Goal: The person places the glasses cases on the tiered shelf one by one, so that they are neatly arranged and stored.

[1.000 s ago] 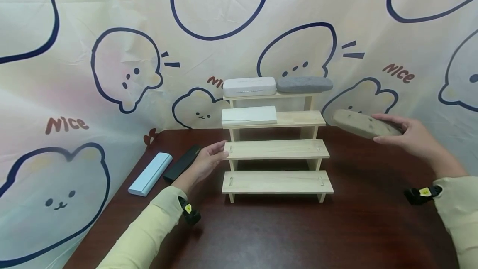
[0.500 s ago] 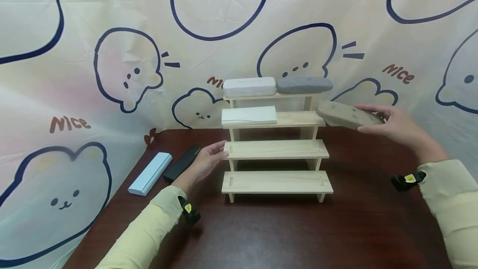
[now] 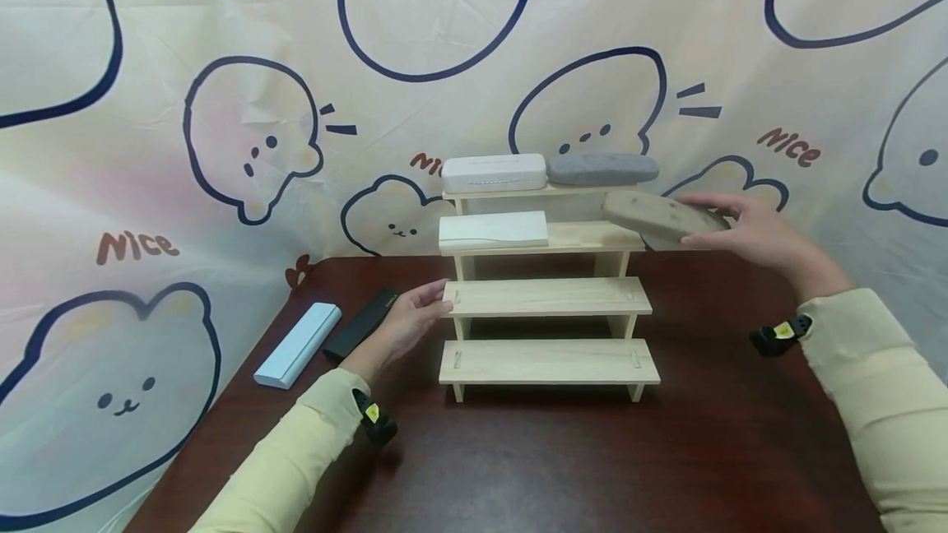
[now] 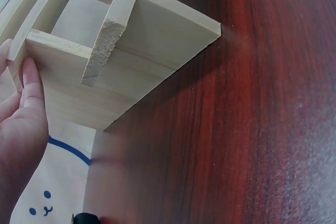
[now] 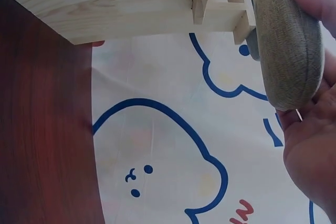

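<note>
A wooden stepped stand point(image 3: 548, 296) with several tiers stands on the dark table. My left hand point(image 3: 400, 326) grips the left end of its second tier from the bottom, thumb and fingers on either side of the plank in the left wrist view. My right hand point(image 3: 770, 235) holds a beige-grey fabric glasses case point(image 3: 659, 216) by its right end. In the head view its left end overlaps the right part of the second tier from the top. On that tier's left half lies a white case point(image 3: 494, 230). A white rounded case point(image 3: 494, 173) and a grey fabric case point(image 3: 603, 168) sit side by side on top.
Left of the stand, a light blue case point(image 3: 298, 345) and a black case point(image 3: 360, 327) lie on the table point(image 3: 548, 459), the black one partly behind my left hand. Behind everything hangs a pale cloth point(image 3: 415, 113) with cartoon bear outlines.
My right hand has carried the fabric glasses case leftward and slightly up, from beside the stand to over its second tier from the top. The left hand has stayed in place.
</note>
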Tool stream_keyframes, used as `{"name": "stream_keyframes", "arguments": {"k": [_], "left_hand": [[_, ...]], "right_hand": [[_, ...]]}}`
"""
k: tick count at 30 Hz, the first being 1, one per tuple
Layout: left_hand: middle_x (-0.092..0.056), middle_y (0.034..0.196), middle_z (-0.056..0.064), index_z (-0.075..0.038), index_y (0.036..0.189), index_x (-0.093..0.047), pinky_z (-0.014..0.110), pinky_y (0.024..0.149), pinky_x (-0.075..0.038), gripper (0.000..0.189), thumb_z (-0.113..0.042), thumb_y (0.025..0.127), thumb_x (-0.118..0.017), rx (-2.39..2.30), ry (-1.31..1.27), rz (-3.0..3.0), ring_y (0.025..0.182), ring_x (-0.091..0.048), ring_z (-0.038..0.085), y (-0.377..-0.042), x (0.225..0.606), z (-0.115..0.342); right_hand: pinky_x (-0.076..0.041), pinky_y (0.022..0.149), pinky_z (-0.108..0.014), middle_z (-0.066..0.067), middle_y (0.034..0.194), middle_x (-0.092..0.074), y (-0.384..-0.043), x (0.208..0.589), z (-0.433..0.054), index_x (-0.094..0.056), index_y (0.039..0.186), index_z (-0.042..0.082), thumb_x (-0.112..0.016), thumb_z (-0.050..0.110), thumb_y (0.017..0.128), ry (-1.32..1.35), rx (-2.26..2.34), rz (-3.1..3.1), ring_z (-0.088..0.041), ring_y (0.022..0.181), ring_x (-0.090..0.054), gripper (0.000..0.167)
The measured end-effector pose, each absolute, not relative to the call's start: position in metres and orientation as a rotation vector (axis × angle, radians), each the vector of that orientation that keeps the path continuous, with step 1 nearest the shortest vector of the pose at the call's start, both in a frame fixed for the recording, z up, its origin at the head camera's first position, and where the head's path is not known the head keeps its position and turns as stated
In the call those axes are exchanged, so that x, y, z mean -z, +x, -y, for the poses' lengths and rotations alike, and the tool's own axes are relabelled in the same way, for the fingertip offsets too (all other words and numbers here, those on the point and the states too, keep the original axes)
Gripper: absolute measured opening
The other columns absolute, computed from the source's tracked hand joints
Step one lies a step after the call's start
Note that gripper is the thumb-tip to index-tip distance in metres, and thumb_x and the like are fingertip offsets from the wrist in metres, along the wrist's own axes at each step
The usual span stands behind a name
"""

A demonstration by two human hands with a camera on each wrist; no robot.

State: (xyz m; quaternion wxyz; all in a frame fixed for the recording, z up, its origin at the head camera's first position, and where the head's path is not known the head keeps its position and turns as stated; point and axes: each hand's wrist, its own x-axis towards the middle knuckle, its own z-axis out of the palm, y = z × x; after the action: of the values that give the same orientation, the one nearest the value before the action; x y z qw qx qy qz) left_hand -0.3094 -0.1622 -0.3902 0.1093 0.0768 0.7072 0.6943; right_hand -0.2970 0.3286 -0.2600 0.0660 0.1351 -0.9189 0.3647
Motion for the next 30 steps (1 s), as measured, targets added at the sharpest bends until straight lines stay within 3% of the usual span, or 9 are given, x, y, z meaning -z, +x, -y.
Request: {"name": "stream_keyframes", "arguments": {"k": [16, 30], "left_hand": [[-0.046, 0.144, 0.012, -0.007, 0.146, -0.043, 0.033, 0.105, -0.037, 0.058, -0.014, 0.094, -0.066, -2.047, 0.22, -2.081, 0.128, -0.049, 0.023, -0.309, 0.391, 0.162], [-0.047, 0.142, 0.013, -0.007, 0.145, -0.044, 0.034, 0.105, -0.037, 0.057, -0.014, 0.093, -0.067, -2.063, 0.205, -2.071, 0.127, -0.05, 0.024, -0.31, 0.391, 0.162]], "right_hand": [[-0.034, 0.094, -0.059, -0.016, 0.143, -0.044, -0.32, 0.258, -0.312, -0.052, 0.142, 0.025, -0.079, 0.046, 0.079, 0.493, -0.992, 2.827, -0.037, 0.122, -0.04, 0.072], [-0.039, 0.09, -0.055, -0.017, 0.14, -0.048, -0.332, 0.256, -0.294, -0.052, 0.142, 0.021, -0.077, 0.042, 0.082, 0.606, -0.935, 2.844, -0.035, 0.113, -0.046, 0.069]]}}
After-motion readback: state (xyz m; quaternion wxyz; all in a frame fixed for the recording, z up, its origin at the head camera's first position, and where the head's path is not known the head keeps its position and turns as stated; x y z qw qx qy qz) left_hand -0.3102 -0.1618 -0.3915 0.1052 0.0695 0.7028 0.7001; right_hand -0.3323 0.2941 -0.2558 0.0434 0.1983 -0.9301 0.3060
